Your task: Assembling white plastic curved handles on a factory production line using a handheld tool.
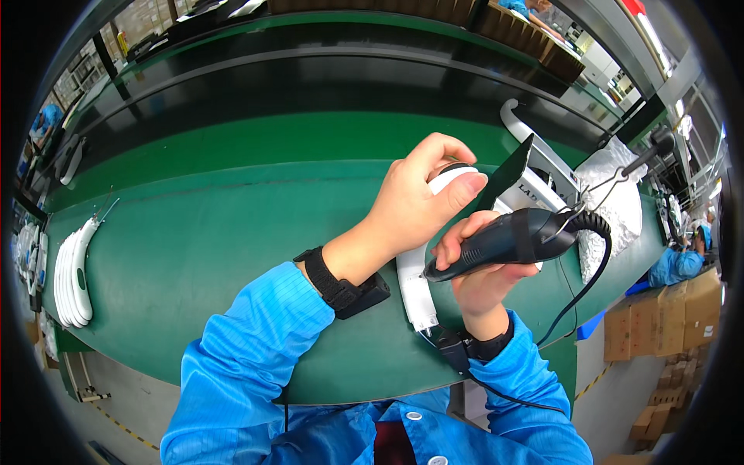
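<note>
My left hand is closed around the upper end of a white curved plastic housing, where a black-edged rounded part shows between thumb and fingers. The housing's lower end points toward me, with a thin wire at its tip. In my right hand is a black corded electric screwdriver, held slantwise. Its narrow tip meets or nearly touches the housing's middle; the exact contact is too small to tell. A coiled cable runs from the screwdriver's back end, beside a wire hanger loop. Black straps circle both wrists.
Several white curved housings lie stacked at the left of the green table. On the right stand a black-and-metal box and a clear bag of white parts. Another white curved piece lies behind. A dark conveyor crosses beyond; cardboard boxes are right.
</note>
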`<state>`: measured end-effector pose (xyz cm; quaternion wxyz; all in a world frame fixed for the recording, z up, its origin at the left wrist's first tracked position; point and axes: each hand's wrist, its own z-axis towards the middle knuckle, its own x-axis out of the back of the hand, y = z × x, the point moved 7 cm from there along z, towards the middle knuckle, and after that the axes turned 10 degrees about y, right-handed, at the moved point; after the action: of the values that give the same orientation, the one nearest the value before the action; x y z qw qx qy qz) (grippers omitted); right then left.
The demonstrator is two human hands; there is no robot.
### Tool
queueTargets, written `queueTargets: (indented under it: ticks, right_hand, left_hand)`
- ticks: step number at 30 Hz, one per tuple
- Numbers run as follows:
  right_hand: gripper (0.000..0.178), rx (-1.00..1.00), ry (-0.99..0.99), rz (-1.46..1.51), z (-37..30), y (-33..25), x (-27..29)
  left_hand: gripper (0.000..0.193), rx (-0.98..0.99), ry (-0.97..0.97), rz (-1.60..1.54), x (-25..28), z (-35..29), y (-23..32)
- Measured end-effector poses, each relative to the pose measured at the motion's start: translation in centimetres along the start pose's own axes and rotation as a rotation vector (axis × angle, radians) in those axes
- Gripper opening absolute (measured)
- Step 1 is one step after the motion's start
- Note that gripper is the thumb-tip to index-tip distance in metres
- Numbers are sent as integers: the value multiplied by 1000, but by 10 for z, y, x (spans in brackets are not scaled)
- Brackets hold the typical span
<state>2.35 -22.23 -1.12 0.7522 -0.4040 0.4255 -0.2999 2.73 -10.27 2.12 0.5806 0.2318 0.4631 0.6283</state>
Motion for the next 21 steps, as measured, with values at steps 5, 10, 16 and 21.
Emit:
queueTargets:
  ticks: [5,10,16,21]
  right_hand:
    - [97,-15,27,-4,-1,2,2]
    - [96,158,79,103,-2,-48,6]
    - [92,356,284,-127,31,-114,69]
    - [86,333,214,-210,48,-105,80]
  left_hand:
    - [34,-34,24,133,0,-1,-2]
    - [32,-4,117,136,3,-5,-16]
    - [35,52,49,41,0,-10,-19]
    - [47,30,13,22,-5,-10,-15]
